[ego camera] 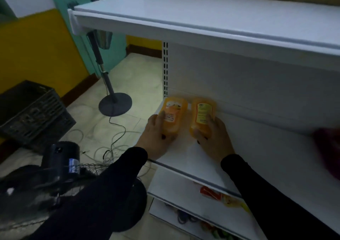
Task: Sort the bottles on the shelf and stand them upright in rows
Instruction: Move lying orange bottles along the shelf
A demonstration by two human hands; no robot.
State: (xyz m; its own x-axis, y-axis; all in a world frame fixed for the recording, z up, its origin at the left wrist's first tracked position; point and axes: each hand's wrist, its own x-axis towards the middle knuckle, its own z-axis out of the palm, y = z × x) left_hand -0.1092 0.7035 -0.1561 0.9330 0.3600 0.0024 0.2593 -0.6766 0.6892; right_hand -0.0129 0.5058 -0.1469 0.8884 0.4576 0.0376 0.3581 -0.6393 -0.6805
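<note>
- My left hand (156, 134) holds one orange bottle (173, 115), with my fingers curled round its side.
- My right hand (214, 136) holds a second orange bottle (202, 116) the same way – two bottles, one in each hand.
- Both bottles are at the far left end of the white shelf (248, 147), close side by side near the back wall, at about 12 o'clock from my hands.
- I think I hold them like this so they stand up straight next to each other and start a row.
- Something dark red (327, 147) sits at 3 o'clock – too blurry to tell what it is.
</note>
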